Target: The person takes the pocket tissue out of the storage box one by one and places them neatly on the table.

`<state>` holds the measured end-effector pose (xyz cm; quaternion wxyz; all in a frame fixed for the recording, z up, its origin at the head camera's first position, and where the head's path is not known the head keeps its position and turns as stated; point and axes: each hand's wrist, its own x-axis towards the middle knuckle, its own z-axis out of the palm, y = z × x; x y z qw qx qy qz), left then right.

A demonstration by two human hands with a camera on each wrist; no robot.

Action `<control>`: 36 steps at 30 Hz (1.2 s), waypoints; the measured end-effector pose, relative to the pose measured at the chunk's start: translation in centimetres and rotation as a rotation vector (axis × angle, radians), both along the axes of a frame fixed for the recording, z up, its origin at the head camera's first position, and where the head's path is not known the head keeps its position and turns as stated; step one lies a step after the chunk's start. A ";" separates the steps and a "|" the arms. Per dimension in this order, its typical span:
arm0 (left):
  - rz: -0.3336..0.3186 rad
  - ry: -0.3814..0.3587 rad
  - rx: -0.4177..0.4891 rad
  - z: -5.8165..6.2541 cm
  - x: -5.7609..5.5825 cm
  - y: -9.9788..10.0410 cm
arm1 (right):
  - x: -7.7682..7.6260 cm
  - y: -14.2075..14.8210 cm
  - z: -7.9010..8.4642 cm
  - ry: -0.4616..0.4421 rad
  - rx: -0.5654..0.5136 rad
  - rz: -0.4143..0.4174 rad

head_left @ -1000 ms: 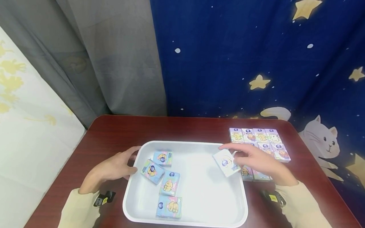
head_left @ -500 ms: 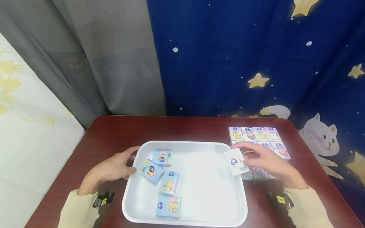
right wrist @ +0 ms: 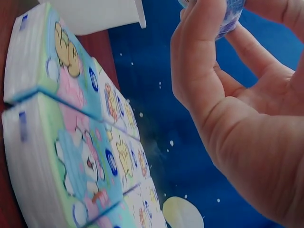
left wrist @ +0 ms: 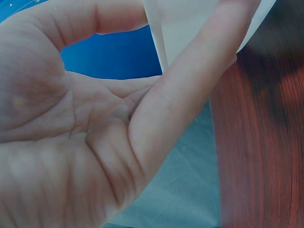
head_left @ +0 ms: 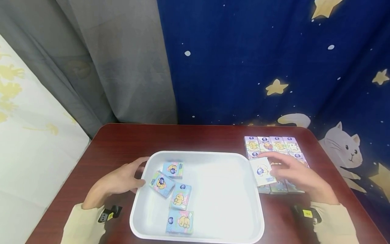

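Note:
A white tray lies on the table, with several small blue tissue packs in its left half. My left hand grips the tray's left rim; in the left wrist view the thumb lies across the white wall. My right hand pinches a white-faced tissue pack between thumb and fingers, raised at the tray's right rim. Beneath that hand, rows of tissue packs are set side by side, partly hidden by it. The right wrist view shows these packs close below the hand.
The dark red-brown table ends at a rounded back edge. Behind it hang a grey curtain and a blue starry curtain. A white patterned cloth hangs at the left.
My right hand has moved to the right with the tissue pack, from over the tray's inside to its right rim and the rows of packs. The left hand stays at the rim.

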<state>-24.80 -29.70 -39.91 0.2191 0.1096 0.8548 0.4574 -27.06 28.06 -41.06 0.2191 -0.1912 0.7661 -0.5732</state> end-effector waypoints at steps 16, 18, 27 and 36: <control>0.002 -0.005 -0.012 0.6 0.2 0.4 | 0.1 4.3 0.2 -0.114 0.031 -0.017; 0.002 -0.005 -0.009 0.6 0.2 0.4 | 0.2 5.0 0.1 -0.125 0.023 -0.016; -0.002 -0.003 -0.005 0.3 0.1 0.2 | 0.1 8.9 -0.7 -0.191 -0.099 -0.015; 0.001 0.000 -0.012 0.4 0.0 0.2 | 0.2 12.1 -2.0 -0.184 -0.231 -0.005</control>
